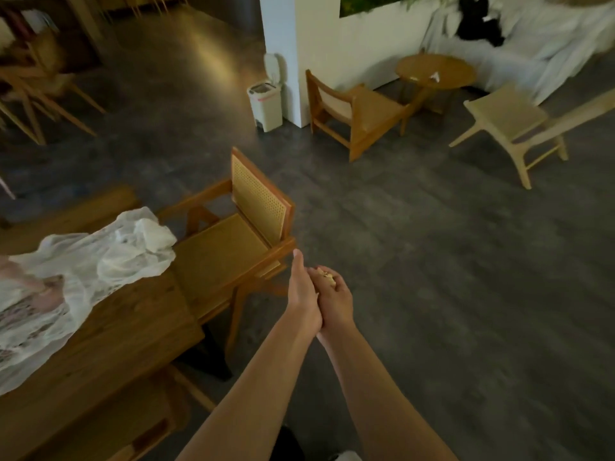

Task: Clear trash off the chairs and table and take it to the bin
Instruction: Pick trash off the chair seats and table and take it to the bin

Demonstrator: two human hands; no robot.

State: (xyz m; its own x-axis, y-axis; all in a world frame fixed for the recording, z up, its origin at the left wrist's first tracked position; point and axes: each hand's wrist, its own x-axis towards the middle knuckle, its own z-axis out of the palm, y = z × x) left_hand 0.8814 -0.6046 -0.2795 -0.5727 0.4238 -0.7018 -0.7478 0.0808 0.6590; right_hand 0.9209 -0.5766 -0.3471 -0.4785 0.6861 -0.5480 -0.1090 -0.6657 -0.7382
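My right hand [336, 302] is curled around a small wad of pale, yellowish trash [326, 277] that shows at its fingertips. My left hand [302, 292] presses flat against its side, fingers straight and thumb up, and holds nothing that I can see. Both hands hover over the floor just right of a cane-backed wooden chair [239, 241] whose seat is bare. The white pedal bin [266, 106] stands far ahead with its lid up, against a white pillar. A small white scrap [435, 76] lies on a round wooden table [416, 66] at the back right.
A long wooden table [109, 334] at my left carries a crumpled white gauze cloth [83, 261]. Two more chairs [352, 111] [506, 121] flank the round table. Dark grey floor [399, 227] stretches between me and the bin. More wooden furniture stands at far left.
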